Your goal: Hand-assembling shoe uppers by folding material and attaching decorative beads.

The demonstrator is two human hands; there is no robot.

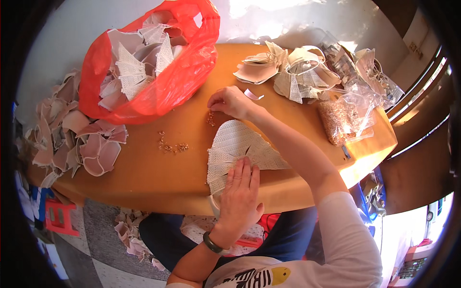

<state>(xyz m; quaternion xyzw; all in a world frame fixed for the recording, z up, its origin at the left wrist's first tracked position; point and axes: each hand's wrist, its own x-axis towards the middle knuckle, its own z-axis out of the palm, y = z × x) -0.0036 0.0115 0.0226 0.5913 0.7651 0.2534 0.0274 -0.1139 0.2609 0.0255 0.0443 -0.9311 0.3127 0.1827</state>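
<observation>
My left hand point(239, 194), with a dark bangle at its wrist, lies flat with fingers stretched over cream, fan-shaped textured pieces point(228, 139) at the table's near edge. These pieces overlap, and dark slits show between them. Beyond them, my right hand point(233, 102) reaches across with thumb and fingertips pinched together. Just below its fingertips is a little cluster of small gold-coloured bits point(211, 119), too small to name exactly. Whether one is in the pinch cannot be seen. More gold-coloured bits point(181, 147) lie scattered to the left.
A red plastic bag point(197, 67) full of similar pieces stands far left. Loose pinkish pieces point(101, 149) are heaped at the table's left end. Tied bundles point(302, 72) sit far right, beside a clear bag of copper-coloured bits point(336, 117). A red stool point(61, 218) stands on the floor.
</observation>
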